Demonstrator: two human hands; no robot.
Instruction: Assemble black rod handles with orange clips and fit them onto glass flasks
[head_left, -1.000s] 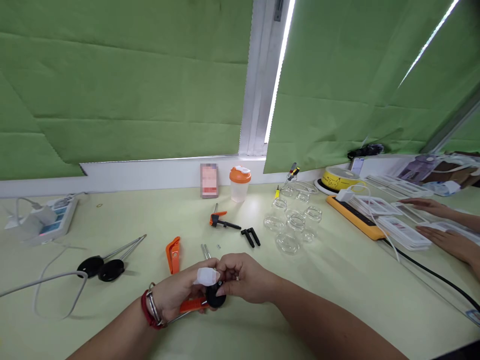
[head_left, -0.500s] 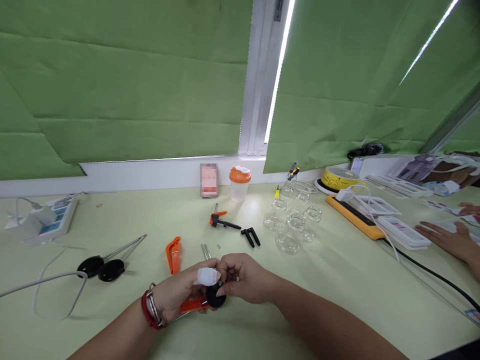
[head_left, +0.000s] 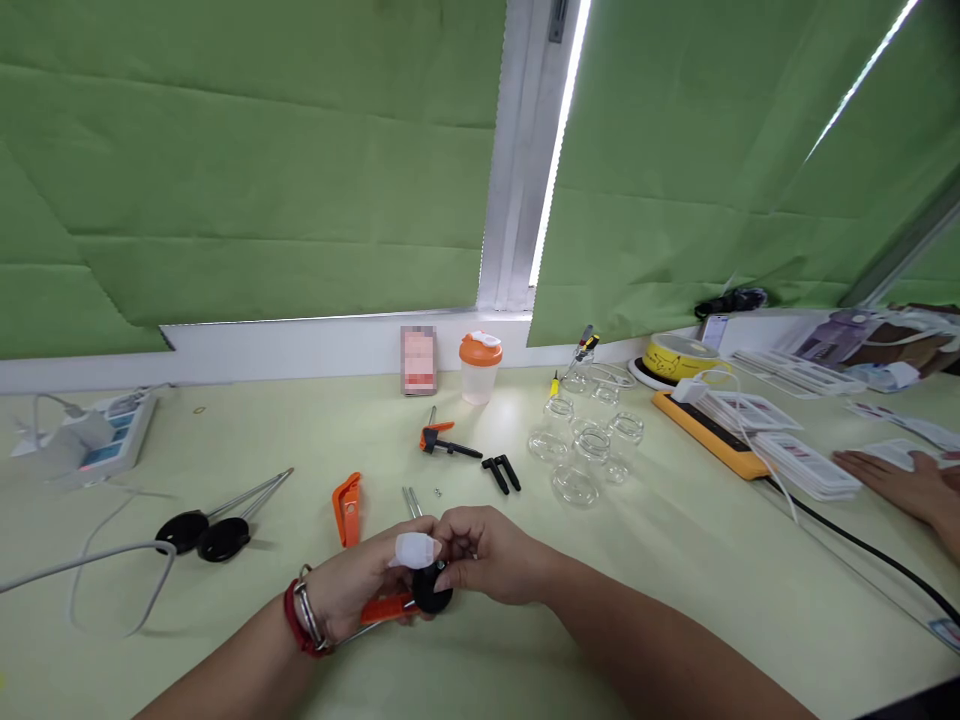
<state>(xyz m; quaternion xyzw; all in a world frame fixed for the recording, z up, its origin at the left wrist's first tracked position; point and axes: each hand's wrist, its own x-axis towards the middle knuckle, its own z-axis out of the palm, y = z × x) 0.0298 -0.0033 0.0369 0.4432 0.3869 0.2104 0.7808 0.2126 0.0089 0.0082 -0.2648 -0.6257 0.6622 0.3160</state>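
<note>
Grips in the left hand [head_left: 367, 580] a black round head [head_left: 433, 597], curling fingers around it, with an orange handle piece [head_left: 386, 608] in the same grasp at nine o'clock of the head. Wears a red cord bracelet [head_left: 298, 625] on that wrist and a white cover [head_left: 414, 551] on one finger. Brings the right hand [head_left: 495, 560] in at two o'clock of the head, setting thumb against the rim and bending fingers inward; cannot tell whether pinching the rim itself or some small part hidden there. Has metal rods [head_left: 412, 503] jutting at eleven o'clock from the fingers.

Counting from the hands, has on the pale green table [head_left: 247, 430] an orange clip [head_left: 346, 510] at ten o'clock, two black-headed rods [head_left: 225, 540] at nine, a black-and-orange bracket [head_left: 431, 440] at twelve, and, farther off beyond the bracket, an orange-lidded cup [head_left: 480, 378]. Has two black pegs [head_left: 495, 476] at one o'clock and clustered glass jars [head_left: 591, 445] at two. Shares the table with a co-worker's hand [head_left: 896, 490], well apart at three o'clock.
</note>
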